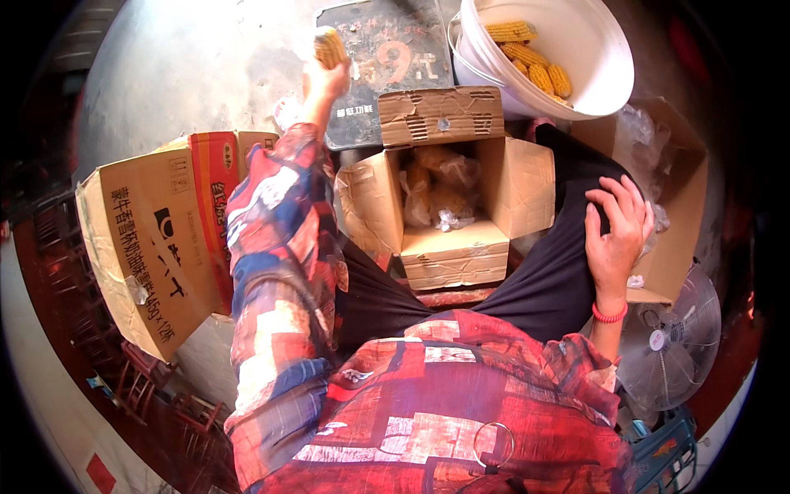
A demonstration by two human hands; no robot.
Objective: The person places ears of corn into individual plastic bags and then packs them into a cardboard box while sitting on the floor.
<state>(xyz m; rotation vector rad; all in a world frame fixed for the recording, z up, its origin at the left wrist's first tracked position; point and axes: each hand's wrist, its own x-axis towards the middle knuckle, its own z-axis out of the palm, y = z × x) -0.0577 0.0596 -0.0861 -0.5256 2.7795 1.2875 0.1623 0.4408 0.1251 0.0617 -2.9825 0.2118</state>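
Note:
Out in front, my left hand point(323, 80) is closed round the lower part of a yellow ear of corn point(331, 48), whose top sticks up above the fingers. My right hand point(615, 235) is over my right thigh with its fingers apart. It is beside a cardboard box holding clear plastic bags point(643, 132). Between my legs stands an open cardboard box point(455, 262) with its flaps spread. Inside it lie bags of corn point(440, 174) in clear plastic. A white bucket point(601, 49) at the far right holds several bare ears of corn point(539, 66).
A large printed carton point(152, 239) stands at my left. The box of bags point(687, 177) is at my right, with a fan point(671, 342) nearer me. A dark printed board point(362, 66) lies beyond the middle box. A blue stool point(665, 457) is at lower right.

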